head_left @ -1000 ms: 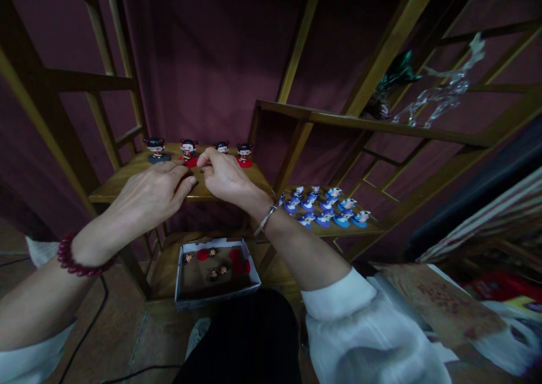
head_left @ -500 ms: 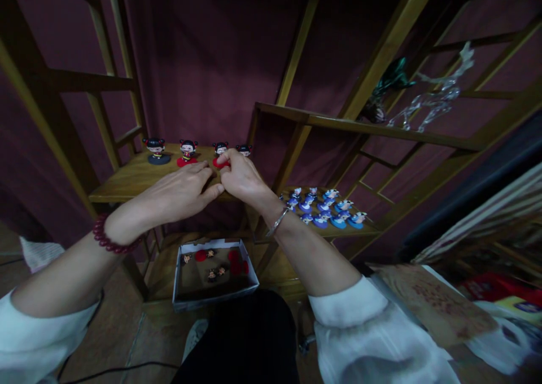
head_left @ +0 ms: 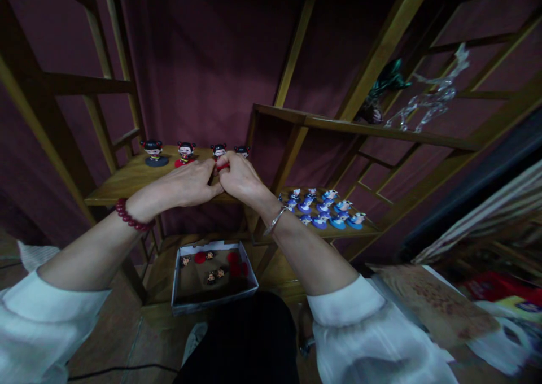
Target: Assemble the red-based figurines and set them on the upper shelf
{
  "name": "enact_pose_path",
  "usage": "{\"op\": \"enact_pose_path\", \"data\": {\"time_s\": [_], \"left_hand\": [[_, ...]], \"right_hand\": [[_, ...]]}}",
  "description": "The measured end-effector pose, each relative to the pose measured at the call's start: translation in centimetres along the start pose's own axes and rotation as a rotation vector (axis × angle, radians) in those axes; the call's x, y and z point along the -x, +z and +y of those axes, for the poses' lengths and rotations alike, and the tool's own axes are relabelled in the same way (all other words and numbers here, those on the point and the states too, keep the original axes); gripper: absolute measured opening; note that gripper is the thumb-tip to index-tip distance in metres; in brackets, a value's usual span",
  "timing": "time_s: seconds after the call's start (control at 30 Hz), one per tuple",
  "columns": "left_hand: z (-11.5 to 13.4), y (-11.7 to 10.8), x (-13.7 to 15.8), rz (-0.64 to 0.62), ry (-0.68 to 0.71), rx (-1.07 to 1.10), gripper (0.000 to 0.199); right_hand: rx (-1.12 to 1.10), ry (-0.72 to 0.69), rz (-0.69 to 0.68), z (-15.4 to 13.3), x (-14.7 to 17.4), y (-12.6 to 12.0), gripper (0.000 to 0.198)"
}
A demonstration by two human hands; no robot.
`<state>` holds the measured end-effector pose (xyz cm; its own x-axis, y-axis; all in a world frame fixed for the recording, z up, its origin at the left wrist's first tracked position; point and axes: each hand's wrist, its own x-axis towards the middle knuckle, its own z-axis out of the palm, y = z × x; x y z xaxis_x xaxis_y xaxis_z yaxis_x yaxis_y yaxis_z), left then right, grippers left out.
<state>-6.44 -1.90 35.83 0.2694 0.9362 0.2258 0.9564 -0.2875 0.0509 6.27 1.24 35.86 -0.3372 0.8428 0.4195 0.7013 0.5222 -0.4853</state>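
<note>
At the front edge of the upper left shelf (head_left: 112, 187), my two hands meet around a black-haired figurine (head_left: 219, 150) with a red base. My right hand (head_left: 241, 175) is closed, its fingers curled at the red base. From the other side my left hand (head_left: 188, 182) reaches in, fingers stretched and thumb apart, fingertips close to the same base; whether they press on it is hidden. To the left stand a similar figurine on red (head_left: 186, 151) and one on a dark base (head_left: 154, 152). Another figurine (head_left: 242, 151) shows partly behind my right hand.
Below, a shallow cardboard box (head_left: 215, 304) holds several small figurines and red discs. Several blue and purple figurines (head_left: 322, 219) stand on the lower right shelf. A clear glass deer (head_left: 434, 103) and a green ornament (head_left: 383, 87) sit on the higher shelf (head_left: 381, 129).
My left hand has moved slightly right, its fingers nearer the red base and my right hand. My right hand stays at the figurine. The view has shifted a little.
</note>
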Motion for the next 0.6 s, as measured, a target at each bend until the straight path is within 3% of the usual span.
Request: {"op": "enact_pose_path", "data": {"time_s": [0.6], "left_hand": [[0.26, 0.09, 0.87, 0.073, -0.027, -0.041, 0.046]], "right_hand": [[-0.058, 0.017, 0.036, 0.22, 0.31, -0.11, 0.024]]}}
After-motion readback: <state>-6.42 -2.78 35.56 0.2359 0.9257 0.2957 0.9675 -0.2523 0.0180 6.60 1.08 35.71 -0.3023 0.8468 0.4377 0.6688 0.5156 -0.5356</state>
